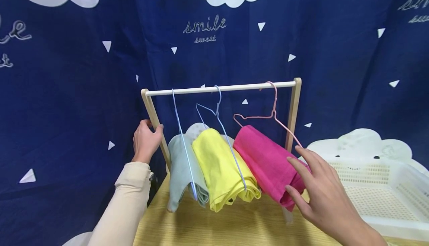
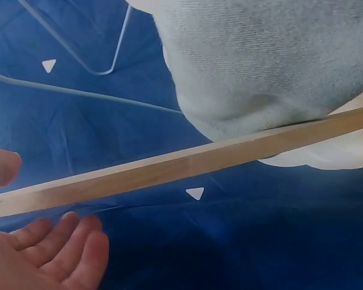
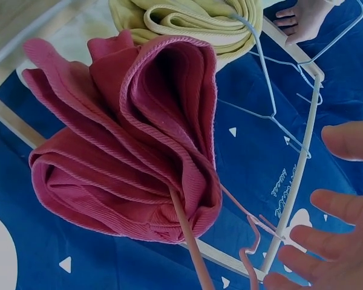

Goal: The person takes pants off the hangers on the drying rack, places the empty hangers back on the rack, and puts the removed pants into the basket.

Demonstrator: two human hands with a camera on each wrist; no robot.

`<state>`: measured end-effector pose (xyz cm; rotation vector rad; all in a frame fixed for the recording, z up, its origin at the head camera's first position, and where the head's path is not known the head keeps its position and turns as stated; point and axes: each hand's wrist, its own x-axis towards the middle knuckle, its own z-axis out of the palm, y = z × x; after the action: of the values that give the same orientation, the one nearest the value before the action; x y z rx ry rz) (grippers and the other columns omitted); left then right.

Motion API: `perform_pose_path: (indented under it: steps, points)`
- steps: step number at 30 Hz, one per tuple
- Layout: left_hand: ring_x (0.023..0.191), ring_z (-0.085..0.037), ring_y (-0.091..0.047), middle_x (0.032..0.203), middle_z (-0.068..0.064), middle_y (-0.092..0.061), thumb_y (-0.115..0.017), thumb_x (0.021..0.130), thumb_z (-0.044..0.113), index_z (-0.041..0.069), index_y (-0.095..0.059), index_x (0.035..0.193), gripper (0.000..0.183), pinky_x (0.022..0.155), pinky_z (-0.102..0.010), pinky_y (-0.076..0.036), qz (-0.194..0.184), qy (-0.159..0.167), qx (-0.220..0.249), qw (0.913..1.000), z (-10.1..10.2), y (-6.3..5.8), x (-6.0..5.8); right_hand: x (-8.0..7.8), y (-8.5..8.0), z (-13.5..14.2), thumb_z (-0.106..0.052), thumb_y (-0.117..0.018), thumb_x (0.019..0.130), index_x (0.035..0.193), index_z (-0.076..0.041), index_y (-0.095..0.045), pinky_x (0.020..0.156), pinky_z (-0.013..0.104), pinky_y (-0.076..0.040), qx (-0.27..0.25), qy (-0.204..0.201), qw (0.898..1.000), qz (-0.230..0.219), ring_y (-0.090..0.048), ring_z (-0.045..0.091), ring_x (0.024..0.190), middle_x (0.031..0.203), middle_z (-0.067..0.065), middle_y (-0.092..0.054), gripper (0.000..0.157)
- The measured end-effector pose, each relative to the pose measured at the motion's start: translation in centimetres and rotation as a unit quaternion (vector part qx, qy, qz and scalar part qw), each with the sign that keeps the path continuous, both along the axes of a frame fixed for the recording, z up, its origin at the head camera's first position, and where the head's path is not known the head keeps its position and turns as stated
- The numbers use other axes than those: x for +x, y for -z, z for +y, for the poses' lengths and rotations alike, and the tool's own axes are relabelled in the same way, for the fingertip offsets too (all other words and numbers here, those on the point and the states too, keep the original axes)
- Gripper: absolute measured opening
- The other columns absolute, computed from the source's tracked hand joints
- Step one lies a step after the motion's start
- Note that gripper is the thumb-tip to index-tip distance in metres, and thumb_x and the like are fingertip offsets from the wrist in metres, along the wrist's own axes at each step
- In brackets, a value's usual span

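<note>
A small clothes rack [image 1: 221, 89] with a white bar and wooden legs carries several hangers. From the left hang a grey-green folded cloth [image 1: 186, 164] on a blue hanger [image 1: 183, 141], a yellow cloth [image 1: 222, 164] on another blue hanger [image 1: 231, 149], and a magenta cloth [image 1: 264, 164] on a pink hanger [image 1: 275, 106]. My left hand [image 1: 147, 139] is at the rack's left wooden leg [image 2: 169, 169], thumb on one side and loosely bent fingers on the other. Beside the magenta cloth and the pink hanger's lower right end, my right hand [image 1: 321, 186] has its fingers spread, holding nothing.
On the right stands a white perforated plastic basket [image 1: 378, 221]. The rack rests on a wood-grain tabletop [image 1: 201, 231]. Behind everything hangs a dark blue curtain [image 1: 335, 26] printed with clouds, white triangles and lettering.
</note>
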<state>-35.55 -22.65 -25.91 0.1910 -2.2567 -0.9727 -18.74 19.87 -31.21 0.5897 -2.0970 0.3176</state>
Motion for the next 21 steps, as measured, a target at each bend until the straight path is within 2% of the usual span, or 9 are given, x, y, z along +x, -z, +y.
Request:
perform_pose_path:
  steps: [7, 14, 18, 21]
  points:
    - [0.108, -0.042, -0.062, 0.113, -0.023, -0.063, -0.055, 0.096, 0.044, 0.001, -0.056, 0.119, 0.048, 0.095, -0.054, -0.048, -0.009, 0.012, 0.012, 0.9998, 0.4, -0.6, -0.8, -0.1, 0.0, 0.0, -0.072, -0.024, 0.093, 0.132, -0.007, -0.059, 0.093, 0.066, -0.037, -0.003, 0.000, 1.000, -0.011, -0.042, 0.042, 0.130, 0.145, 0.019, -0.048, 0.083]
    - [0.097, -0.046, -0.065, 0.097, -0.026, -0.069, -0.054, 0.100, 0.030, 0.000, -0.063, 0.099, 0.032, 0.082, -0.054, -0.049, 0.055, -0.039, -0.013, 0.9976, 0.4, 0.1, -1.8, -0.1, -0.2, 0.1, -0.070, -0.024, 0.094, 0.131, -0.006, -0.059, 0.093, 0.064, -0.038, 0.004, 0.001, 1.000, -0.005, -0.043, 0.042, 0.130, 0.145, 0.020, -0.048, 0.081]
    - [0.093, -0.048, -0.065, 0.094, -0.028, -0.070, -0.056, 0.099, 0.027, -0.001, -0.063, 0.097, 0.029, 0.079, -0.055, -0.050, 0.083, -0.041, -0.026, 0.9953, 0.5, 0.4, -2.1, -0.1, -0.3, 0.2, -0.070, -0.024, 0.094, 0.133, -0.008, -0.058, 0.094, 0.065, -0.037, 0.003, 0.001, 1.000, -0.010, -0.043, 0.042, 0.130, 0.146, 0.019, -0.048, 0.081]
    - [0.092, -0.048, -0.065, 0.094, -0.028, -0.070, -0.057, 0.099, 0.026, -0.002, -0.063, 0.097, 0.029, 0.079, -0.055, -0.050, 0.090, -0.040, -0.029, 0.9947, 0.6, 0.6, -2.1, 0.0, -0.3, 0.3, -0.070, -0.024, 0.093, 0.135, -0.009, -0.057, 0.094, 0.066, -0.037, 0.000, 0.002, 1.000, -0.017, -0.042, 0.042, 0.130, 0.147, 0.018, -0.047, 0.080]
